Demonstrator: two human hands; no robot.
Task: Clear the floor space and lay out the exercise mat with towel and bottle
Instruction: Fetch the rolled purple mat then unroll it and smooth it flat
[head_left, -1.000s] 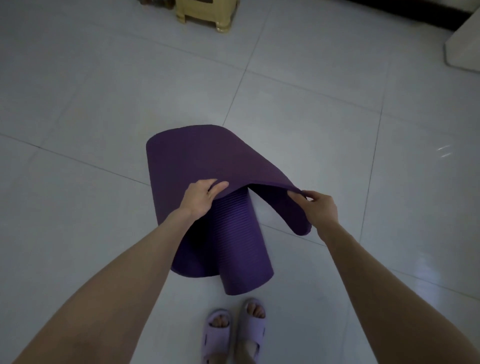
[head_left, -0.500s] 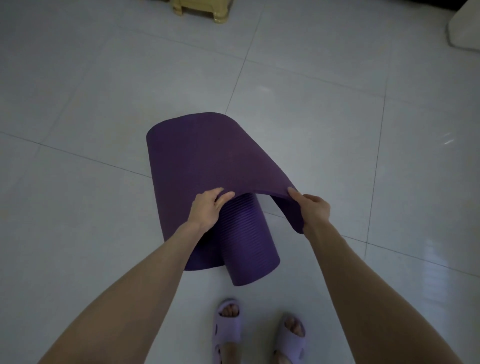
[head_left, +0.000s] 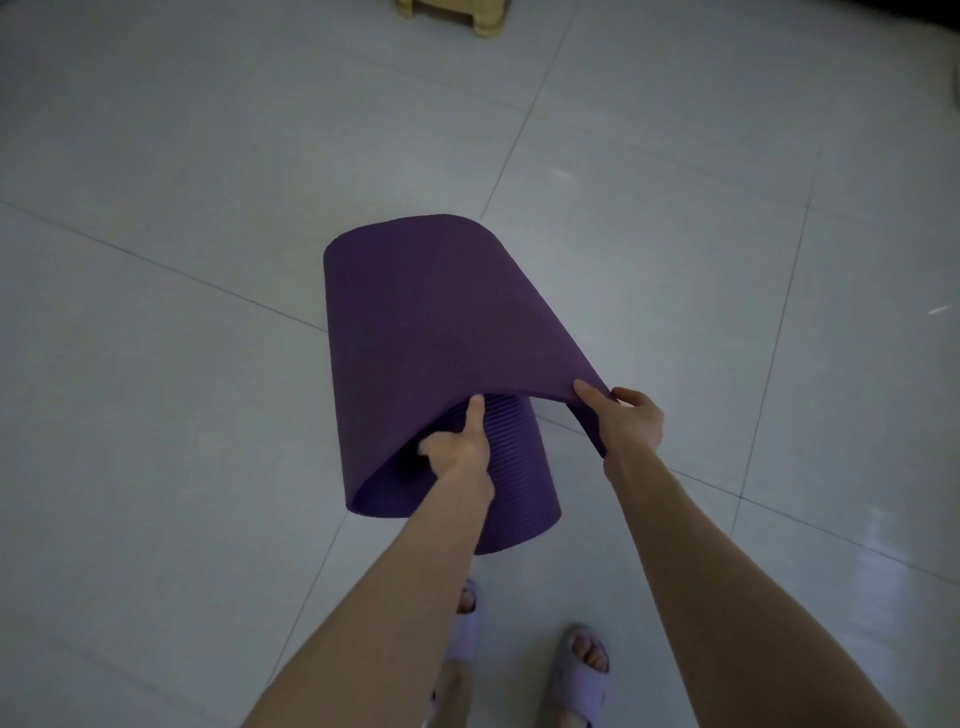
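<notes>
A purple exercise mat (head_left: 436, 322) hangs partly unrolled above the white tiled floor. Its free end arches up and over, and the ribbed inner roll sits underneath. My left hand (head_left: 460, 449) is under the arch against the roll, with the index finger pointing up at the mat's near edge. My right hand (head_left: 626, 421) pinches the mat's right corner between thumb and fingers. No towel or bottle is in view.
A yellow stool (head_left: 457, 13) stands at the far top edge. A pale object's edge (head_left: 955, 83) shows at the far right. My feet in lilac slippers (head_left: 582, 670) stand just behind the mat. Glossy white floor tiles (head_left: 182, 182) spread all around.
The mat's loose flap has grown longer and the arch is taller. My left hand has slipped from the flap's edge to under it, against the roll. My feet have stepped back and apart.
</notes>
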